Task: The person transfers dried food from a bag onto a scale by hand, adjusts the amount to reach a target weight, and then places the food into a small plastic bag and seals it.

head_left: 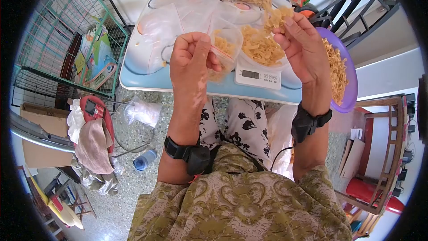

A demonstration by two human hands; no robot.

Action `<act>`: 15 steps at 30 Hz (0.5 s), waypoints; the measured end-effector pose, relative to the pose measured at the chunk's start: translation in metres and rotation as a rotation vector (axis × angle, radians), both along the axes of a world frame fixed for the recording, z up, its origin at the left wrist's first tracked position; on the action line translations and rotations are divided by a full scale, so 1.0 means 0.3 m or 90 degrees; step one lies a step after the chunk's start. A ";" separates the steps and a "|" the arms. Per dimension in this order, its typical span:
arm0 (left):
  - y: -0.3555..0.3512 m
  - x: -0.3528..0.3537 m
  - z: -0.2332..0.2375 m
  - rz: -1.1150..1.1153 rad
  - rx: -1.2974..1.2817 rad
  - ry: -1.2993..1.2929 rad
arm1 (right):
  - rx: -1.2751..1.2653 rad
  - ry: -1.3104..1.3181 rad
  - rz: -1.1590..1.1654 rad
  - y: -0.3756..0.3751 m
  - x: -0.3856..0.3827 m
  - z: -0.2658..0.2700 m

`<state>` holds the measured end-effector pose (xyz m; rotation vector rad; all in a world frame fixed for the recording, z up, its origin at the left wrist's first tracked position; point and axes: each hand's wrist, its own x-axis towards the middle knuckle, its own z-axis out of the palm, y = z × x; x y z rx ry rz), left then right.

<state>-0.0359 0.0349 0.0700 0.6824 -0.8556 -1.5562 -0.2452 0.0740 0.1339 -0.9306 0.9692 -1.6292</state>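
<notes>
Clenching a plastic bag (226, 47) in the left hand (192, 60), ten o'clock from the scale (257, 76). Pinching chips (277, 18) in the grip of the right hand (302, 47), at twelve. Might spill onto the surface (141, 75) if dropped wide of the bag.

Green wire rack (67, 22) left; blue bottle (145, 159) on floor near pink cloth (93, 146); cardboard box (39, 116) beside.

No lettering is legible, even on the scale (257, 76).
</notes>
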 end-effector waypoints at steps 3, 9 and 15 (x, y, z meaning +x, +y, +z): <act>0.000 0.002 -0.001 -0.002 -0.004 0.002 | -0.026 0.005 0.037 -0.011 0.069 0.013; -0.001 0.005 0.012 0.009 0.010 0.009 | -0.049 0.002 0.084 -0.052 0.187 -0.024; -0.011 0.019 -0.007 -0.001 0.017 0.015 | -0.096 0.047 0.038 -0.094 0.203 0.010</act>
